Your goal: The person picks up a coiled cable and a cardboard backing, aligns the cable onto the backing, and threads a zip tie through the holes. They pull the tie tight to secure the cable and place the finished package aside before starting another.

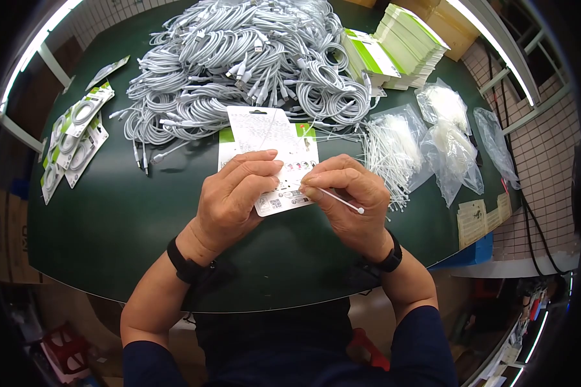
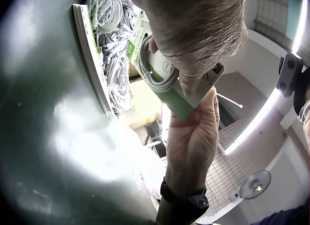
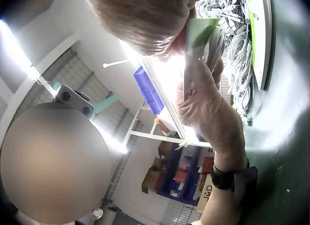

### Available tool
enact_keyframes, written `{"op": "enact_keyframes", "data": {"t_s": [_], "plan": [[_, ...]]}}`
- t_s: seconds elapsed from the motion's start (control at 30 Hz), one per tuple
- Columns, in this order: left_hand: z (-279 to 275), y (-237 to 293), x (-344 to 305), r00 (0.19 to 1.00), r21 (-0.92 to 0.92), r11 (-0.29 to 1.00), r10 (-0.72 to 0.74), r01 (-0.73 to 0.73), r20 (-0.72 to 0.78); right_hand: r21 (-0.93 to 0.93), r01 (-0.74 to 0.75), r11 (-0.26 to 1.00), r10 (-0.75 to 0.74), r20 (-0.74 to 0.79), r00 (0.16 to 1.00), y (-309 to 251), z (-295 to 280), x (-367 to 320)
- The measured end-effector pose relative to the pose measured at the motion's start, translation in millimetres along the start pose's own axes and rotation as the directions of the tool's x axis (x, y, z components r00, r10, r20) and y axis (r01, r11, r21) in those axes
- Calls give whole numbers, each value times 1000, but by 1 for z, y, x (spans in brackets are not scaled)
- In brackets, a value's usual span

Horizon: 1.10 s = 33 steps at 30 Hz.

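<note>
In the head view, my left hand [image 1: 229, 197] holds a white printed card [image 1: 258, 132] by its left side, back face up. A coiled grey cable [image 2: 160, 85] lies against the card's green and white front in the left wrist view. My right hand [image 1: 355, 200] pinches a thin white cable tie [image 1: 342, 201] at the card's right side; its head end points down and right. The tie's other end is hidden by the fingers. Under the held card, other cards with green edges [image 1: 226, 137] rest on the table.
A large heap of grey cables [image 1: 239, 64] covers the back of the table [image 1: 110, 238]. Carded cables [image 1: 77, 158] lie at left. Stacked cards [image 1: 407, 48] stand at back right, near loose white ties [image 1: 387, 151] and plastic bags [image 1: 455, 155].
</note>
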<state>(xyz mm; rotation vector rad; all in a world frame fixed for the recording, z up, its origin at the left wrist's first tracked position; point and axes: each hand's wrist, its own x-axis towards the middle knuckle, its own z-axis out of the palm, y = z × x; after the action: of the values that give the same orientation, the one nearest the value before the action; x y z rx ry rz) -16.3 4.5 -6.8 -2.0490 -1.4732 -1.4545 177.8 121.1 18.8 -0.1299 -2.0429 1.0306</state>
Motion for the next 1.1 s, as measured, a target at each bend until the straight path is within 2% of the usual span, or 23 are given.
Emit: {"op": "enact_keyframes", "data": {"t_s": [0.17, 0.27, 0.4, 0.57, 0.7, 0.8, 0.9, 1.0, 1.03, 1.1], "plan": [[0, 1, 0, 1000, 10, 1000, 16, -16, 10, -29, -12, 1000, 12, 0, 1000, 0, 0, 1], [0, 2, 0, 1000, 14, 1000, 22, -22, 12, -49, -55, 997, 57, 42, 998, -2, -3, 4], [0, 5, 1, 999, 23, 999, 29, -29, 12, -86, -22, 996, 32, 119, 992, 1, -12, 8], [-1, 12, 2, 998, 12, 998, 53, -54, 27, -13, -111, 994, 111, 66, 992, -5, -18, 9], [2, 16, 1, 998, 6, 998, 55, -55, 19, -39, -86, 996, 92, 188, 978, -8, -22, 13], [5, 21, 2, 997, 27, 997, 72, -72, 11, 12, -208, 978, 193, 324, 926, -10, -32, 16], [1, 30, 6, 994, 73, 991, 111, -112, 20, 83, -291, 953, 241, 374, 895, -11, -37, 18], [-13, 45, 17, 976, 121, 973, 186, -199, 109, 192, -386, 902, 274, 436, 857, -13, -42, 18], [-13, 47, 19, 975, 113, 973, 189, -202, 117, 262, -440, 859, 281, 477, 833, -14, -44, 18], [-7, 54, 22, 985, -87, 983, 166, -161, 51, 332, -498, 801, 290, 513, 808, -14, -46, 16]]}}
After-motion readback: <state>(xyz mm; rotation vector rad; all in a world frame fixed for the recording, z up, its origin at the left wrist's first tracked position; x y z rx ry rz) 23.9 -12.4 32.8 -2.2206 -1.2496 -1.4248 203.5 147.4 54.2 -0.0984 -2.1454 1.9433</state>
